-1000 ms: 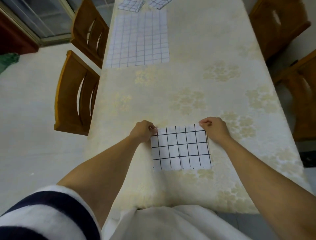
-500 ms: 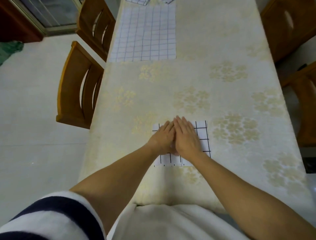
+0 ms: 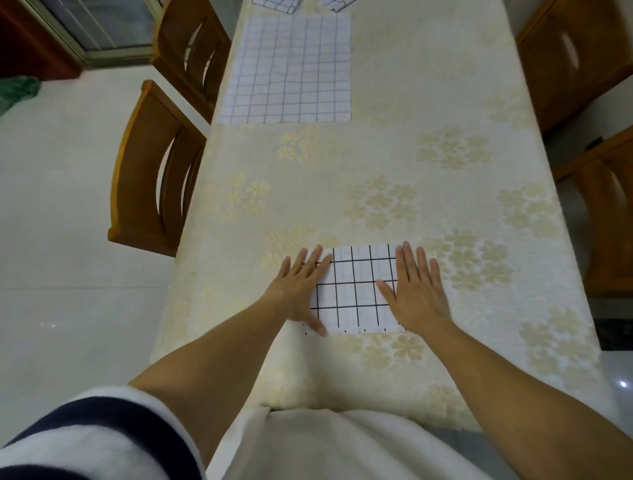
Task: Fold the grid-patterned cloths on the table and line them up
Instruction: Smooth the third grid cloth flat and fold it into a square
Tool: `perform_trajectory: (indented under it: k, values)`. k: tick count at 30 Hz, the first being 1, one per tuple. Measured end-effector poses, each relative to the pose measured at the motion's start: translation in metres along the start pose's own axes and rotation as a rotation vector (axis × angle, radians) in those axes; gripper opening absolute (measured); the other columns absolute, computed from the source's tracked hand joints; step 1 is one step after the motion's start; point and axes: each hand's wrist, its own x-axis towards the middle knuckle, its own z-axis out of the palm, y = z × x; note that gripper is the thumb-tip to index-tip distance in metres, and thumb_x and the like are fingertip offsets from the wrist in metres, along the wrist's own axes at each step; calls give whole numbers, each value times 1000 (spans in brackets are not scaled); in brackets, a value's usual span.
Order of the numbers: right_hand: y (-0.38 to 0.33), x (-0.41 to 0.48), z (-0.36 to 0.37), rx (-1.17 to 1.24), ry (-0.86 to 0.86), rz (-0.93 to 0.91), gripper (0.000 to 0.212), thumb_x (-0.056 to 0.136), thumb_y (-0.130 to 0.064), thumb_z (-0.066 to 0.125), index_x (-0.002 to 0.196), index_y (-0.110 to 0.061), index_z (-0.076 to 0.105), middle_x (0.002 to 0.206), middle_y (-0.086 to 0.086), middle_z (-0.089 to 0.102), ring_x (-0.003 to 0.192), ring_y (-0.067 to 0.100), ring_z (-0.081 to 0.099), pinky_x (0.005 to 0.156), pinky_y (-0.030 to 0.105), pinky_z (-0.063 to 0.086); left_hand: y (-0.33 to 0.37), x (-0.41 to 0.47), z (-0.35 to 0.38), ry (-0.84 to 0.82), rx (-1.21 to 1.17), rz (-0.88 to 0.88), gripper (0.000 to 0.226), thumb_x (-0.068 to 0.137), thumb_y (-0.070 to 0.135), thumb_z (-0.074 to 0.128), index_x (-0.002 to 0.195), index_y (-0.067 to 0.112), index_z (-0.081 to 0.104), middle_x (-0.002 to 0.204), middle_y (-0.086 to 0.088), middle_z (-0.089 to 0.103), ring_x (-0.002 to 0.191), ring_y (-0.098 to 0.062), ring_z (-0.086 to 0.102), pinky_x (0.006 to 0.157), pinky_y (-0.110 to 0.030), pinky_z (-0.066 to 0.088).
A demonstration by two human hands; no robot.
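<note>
Left hand (image 3: 301, 291) and right hand (image 3: 416, 291) lay flat with fingers straight, pressing the 2 side edges of the folded grid cloth (image 3: 356, 291) near the table's (image 3: 376, 154) front edge. Farther up, well apart, a larger grid cloth (image 3: 291, 72) lay spread flat. More grid cloths (image 3: 274, 4) showed at the far end, and a wooden chair (image 3: 132, 161) stood beside the table.
</note>
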Motion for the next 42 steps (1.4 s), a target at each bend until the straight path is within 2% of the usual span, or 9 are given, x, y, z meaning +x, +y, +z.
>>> perform_trajectory:
  k: [4, 7, 12, 18, 25, 28, 32, 35, 42]
  values:
    - [-24, 2, -20, 81, 92, -7, 78, 97, -64, -5, 154, -12, -20, 162, 9, -26, 149, 28, -25, 123, 48, -7, 20, -16, 1, 198, -93, -104, 122, 72, 97, 15, 158, 18, -21, 163, -1, -33, 151, -25, -29, 125, -48, -13]
    - [-65, 12, -35, 178, 132, -161, 65, 104, -49, 4, 154, -14, -19, 162, 4, -26, 149, 21, -24, 124, 41, -7, 54, -8, 4, 211, -22, -60, 119, 73, 91, 3, 158, 11, -20, 163, -7, -31, 151, -26, -27, 126, -48, -8]
    - [-78, 18, -16, 168, -12, -198, 60, 104, -43, 0, 154, -16, -20, 162, 0, -26, 149, 17, -24, 124, 39, -6, 62, 6, 15, 108, -44, -93, 116, 87, 84, 34, 155, 12, -26, 162, -4, -33, 151, -24, -28, 126, -44, -7]
    - [-28, 3, 0, 35, 13, -106, 69, 100, -61, -3, 155, -23, -21, 162, -5, -25, 149, 20, -24, 124, 48, -3, 21, -12, 16, 57, -78, -159, 141, 61, 102, 41, 150, 27, -37, 157, 12, -43, 148, -19, -35, 124, -45, -14]
    - [4, -1, -2, 51, -3, 23, 79, 95, -70, -7, 153, -19, -25, 160, 4, -32, 148, 22, -29, 123, 47, -8, -7, -32, 15, -15, -90, -175, 147, 54, 105, 42, 150, 28, -37, 156, 11, -44, 148, -21, -35, 124, -50, -13]
    - [-1, -5, -6, 133, 34, 122, 91, 96, -72, 17, 158, -10, -7, 165, 16, -12, 152, 31, -9, 123, 45, -1, -2, -33, 1, 21, -251, -168, 122, 73, 97, 34, 160, 27, -16, 164, 9, -29, 153, -22, -24, 125, -50, -9]
    - [-14, -13, -17, 264, 161, 216, 81, 90, -57, 58, 148, -5, 34, 148, 18, 36, 132, 36, 35, 109, 45, 33, 13, -31, -12, 268, -180, -123, 86, 99, 61, 47, 162, 17, 9, 170, -1, -2, 157, -21, -6, 128, -39, 1]
    - [-20, -13, -18, 361, 136, 255, 80, 86, -49, 70, 147, -9, 36, 142, 13, 39, 127, 31, 37, 106, 41, 36, 37, -18, -18, 218, -126, 6, 82, 100, 47, 56, 162, 14, 12, 170, 1, 7, 157, -19, 3, 125, -34, 7]
    - [-12, -12, -21, 722, 97, 425, 86, 79, -37, 82, 147, -8, 38, 146, 14, 35, 123, 30, 50, 99, 39, 47, 69, 7, -13, 66, -101, -76, 110, 91, 57, 64, 161, 13, -9, 169, 1, -16, 156, -22, -11, 128, -42, 6]
